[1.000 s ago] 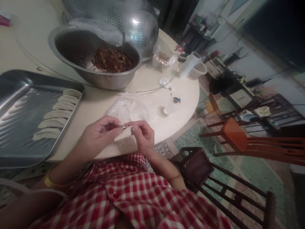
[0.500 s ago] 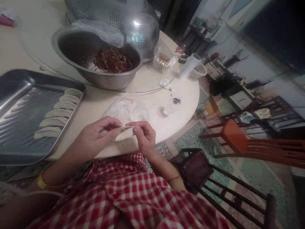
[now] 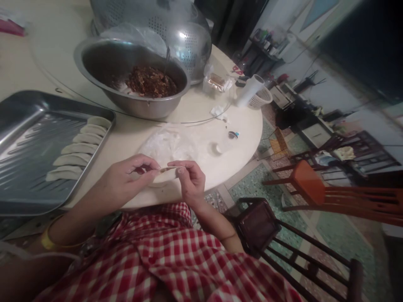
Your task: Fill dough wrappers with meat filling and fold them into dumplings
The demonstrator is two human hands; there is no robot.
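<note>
Between my two hands, above the table's near edge, is a folded dumpling (image 3: 165, 176) with a little dark filling showing along its top. My left hand (image 3: 132, 174) pinches its left end between thumb and fingers. The right end is gripped by my right hand (image 3: 190, 178), thumb against the dough. Just beyond my hands lies a crumpled clear plastic bag (image 3: 170, 142). On the left, several finished dumplings (image 3: 74, 159) sit in a row along the right side of a metal tray (image 3: 34, 147).
A steel bowl (image 3: 147, 108) with dark minced filling (image 3: 151, 82) and a utensil stands behind my hands. Beyond it is a perforated metal colander (image 3: 195, 46). To the right are a small white cup (image 3: 217, 147), a plastic-wrapped package (image 3: 217, 82) and a white basket (image 3: 261, 97).
The dumpling's top edge has tipped slightly, so more filling shows. Both hands keep their pinch in nearly the same place. The view has shifted a little.
</note>
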